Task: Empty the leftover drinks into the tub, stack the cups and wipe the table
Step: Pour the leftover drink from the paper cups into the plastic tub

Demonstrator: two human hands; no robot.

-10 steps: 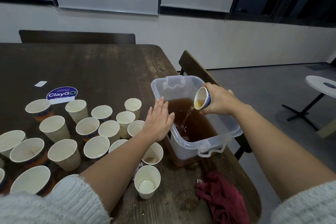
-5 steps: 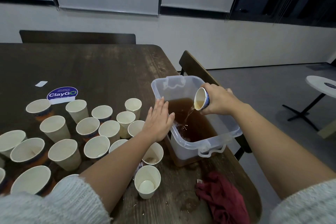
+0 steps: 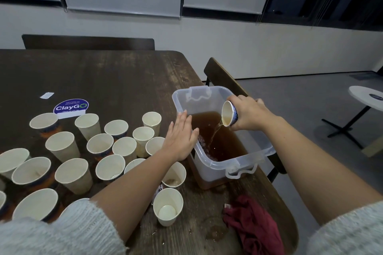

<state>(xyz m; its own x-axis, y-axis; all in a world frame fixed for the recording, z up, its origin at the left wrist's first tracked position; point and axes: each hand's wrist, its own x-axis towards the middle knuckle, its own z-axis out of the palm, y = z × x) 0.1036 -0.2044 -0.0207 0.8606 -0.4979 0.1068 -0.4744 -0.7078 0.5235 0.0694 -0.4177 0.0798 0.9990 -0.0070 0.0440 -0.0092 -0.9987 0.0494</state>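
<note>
The right hand (image 3: 251, 115) gripped a paper cup (image 3: 229, 116), its fingers curled round the cup's wall, and held it tipped over the clear plastic tub (image 3: 209, 166). A thin brown stream fell from the rim, below the fingers, into the brown liquid (image 3: 219, 143) that already half filled the tub. The left hand (image 3: 181, 137) lay flat, its fingers straight and together, resting against the tub's near wall and gripping nothing.

To pour well, the cup's rim should have been kept well inside the tub's edge and the tilt deepened slowly, so the last drops fell in the pool and did not splash. The bracing hand seemed sensible, since the tub sat near the edge of the counter (image 3: 116, 80).

To the left of the flat fingers stood a crowd of upright cups (image 3: 99, 147), not yet stacked. Behind the right wrist, nearer the person, a dark red cloth (image 3: 253, 225) lay crumpled on the counter, beside a wet stain.
</note>
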